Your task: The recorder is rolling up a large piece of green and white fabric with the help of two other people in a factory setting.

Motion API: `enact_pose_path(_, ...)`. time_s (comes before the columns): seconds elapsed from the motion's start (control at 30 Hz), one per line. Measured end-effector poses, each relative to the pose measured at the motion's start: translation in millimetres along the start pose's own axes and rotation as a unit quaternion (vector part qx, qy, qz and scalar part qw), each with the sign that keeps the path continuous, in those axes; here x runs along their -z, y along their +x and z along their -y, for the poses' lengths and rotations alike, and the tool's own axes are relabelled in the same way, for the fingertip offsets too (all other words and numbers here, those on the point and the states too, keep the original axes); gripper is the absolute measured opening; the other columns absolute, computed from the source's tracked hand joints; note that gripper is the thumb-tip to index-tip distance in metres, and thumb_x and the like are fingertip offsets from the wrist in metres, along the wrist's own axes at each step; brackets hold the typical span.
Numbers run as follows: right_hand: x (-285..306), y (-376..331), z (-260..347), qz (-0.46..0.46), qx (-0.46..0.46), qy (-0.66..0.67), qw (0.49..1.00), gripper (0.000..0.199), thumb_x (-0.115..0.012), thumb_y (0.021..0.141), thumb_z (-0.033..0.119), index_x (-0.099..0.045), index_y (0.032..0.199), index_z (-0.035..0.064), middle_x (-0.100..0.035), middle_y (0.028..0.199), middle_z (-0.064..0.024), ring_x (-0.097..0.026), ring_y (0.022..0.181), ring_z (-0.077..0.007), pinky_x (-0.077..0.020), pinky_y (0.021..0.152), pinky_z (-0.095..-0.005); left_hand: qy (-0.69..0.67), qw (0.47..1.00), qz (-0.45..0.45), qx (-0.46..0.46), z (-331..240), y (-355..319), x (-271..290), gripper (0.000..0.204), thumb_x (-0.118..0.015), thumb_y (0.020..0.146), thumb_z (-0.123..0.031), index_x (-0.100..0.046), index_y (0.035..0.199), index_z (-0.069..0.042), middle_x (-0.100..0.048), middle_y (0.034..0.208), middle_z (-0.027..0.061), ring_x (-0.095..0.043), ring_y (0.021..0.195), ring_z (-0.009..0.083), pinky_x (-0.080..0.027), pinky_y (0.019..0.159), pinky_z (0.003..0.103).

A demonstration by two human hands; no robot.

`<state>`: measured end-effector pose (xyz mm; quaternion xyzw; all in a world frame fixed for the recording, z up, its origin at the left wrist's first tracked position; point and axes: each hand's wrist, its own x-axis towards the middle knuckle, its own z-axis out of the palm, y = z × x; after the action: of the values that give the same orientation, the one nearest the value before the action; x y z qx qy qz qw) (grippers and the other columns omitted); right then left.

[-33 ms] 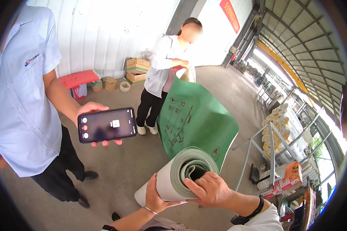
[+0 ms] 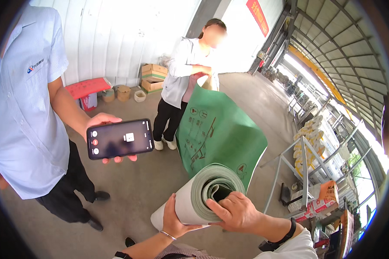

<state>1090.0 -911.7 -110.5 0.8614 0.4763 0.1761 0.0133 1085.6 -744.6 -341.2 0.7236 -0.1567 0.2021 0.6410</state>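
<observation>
A thick roll of green printed sheet (image 2: 186, 203) with a pale backing stands tilted in front of me, its coiled end facing up. My left hand (image 2: 177, 221) is wrapped round the roll's lower left side, thumb up along the pale surface. With fingers curled over the rim of the coiled end, my right hand (image 2: 237, 212) grips the roll's layers. Beyond the roll, a loose stretch of the green sheet (image 2: 222, 129) spreads out toward a person in a light jacket (image 2: 180, 71), whose hands are at its far edge.
At the left, a person in a light blue shirt (image 2: 28, 112) holds out a phone (image 2: 120, 139). Cardboard boxes (image 2: 154, 77) and a red-topped bench (image 2: 87, 88) stand along the white wall. On the right are a metal frame (image 2: 304, 172) and stacked bags (image 2: 324, 196).
</observation>
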Motion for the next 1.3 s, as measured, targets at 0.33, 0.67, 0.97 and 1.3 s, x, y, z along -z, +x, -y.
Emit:
enact_pose_path(0.33,5,-1,6,-0.022,-0.019,0.008,1.000,0.082,-0.080,0.066,0.031,-0.050,0.135,-0.0008,-0.056,0.079,-0.0021,-0.054,0.063,-0.0190,-0.0452,0.063,-0.0345,0.102,0.988,0.119,-0.011,-2,4,23,0.134,-0.094,0.046,-0.055,-0.028,0.143,0.010,-0.039,0.144,0.0320,-0.043,0.131,0.0484,-0.037,0.110,0.052)
enact_pose_path(0.67,12,-25,84,0.020,-0.177,-0.076,0.981,0.078,-0.081,0.071,0.034,-0.049,0.136,0.0033,-0.050,0.078,0.0001,-0.051,0.065,-0.0179,-0.0428,0.068,-0.0358,0.028,0.972,0.211,-0.101,10,-7,33,0.129,-0.095,0.050,-0.050,-0.024,0.144,0.004,-0.037,0.145,0.0297,-0.044,0.128,0.0483,-0.041,0.106,0.053)
enact_pose_path(0.97,20,-26,149,0.054,-0.303,-0.100,0.946,0.079,-0.082,0.070,0.034,-0.049,0.136,0.0047,-0.052,0.080,-0.0011,-0.052,0.066,-0.0192,-0.0422,0.069,-0.0378,-0.050,0.950,0.277,-0.134,5,-19,38,0.131,-0.096,0.048,-0.047,-0.022,0.144,0.001,-0.037,0.144,0.0297,-0.045,0.126,0.0489,-0.041,0.105,0.055)
enact_pose_path(1.3,23,-30,172,0.093,-0.427,-0.128,0.890,0.089,-0.082,0.074,0.037,-0.038,0.140,-0.0043,-0.055,0.089,-0.0102,-0.054,0.074,-0.0281,-0.0417,0.071,-0.0445,-0.072,0.896,0.433,-0.071,-4,6,26,0.135,-0.095,0.042,-0.055,-0.031,0.143,0.009,-0.039,0.147,0.0283,-0.041,0.134,0.0439,-0.036,0.113,0.048)
